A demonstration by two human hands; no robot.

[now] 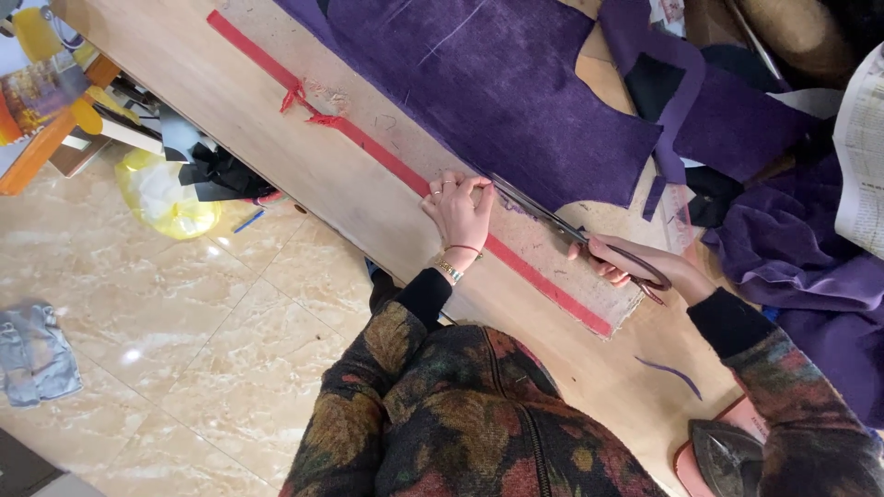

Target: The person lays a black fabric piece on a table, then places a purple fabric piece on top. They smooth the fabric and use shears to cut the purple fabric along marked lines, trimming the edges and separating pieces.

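Scissors (pixel 589 241) in right hand (pixel 635 267), blades reaching left hand (pixel 458 210) on purple fabric (pixel 497 92).

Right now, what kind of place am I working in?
Probably a tailoring or sewing workshop: purple fabric lies cut to shape on a long wooden table, your right hand works scissors along it, and an iron sits nearby.

Purple fabric (pixel 497 87), red tape strip (pixel 387 156), yellow plastic bag (pixel 166 195), beige marbled floor (pixel 212 322), floral multicoloured sleeves (pixel 387 340).
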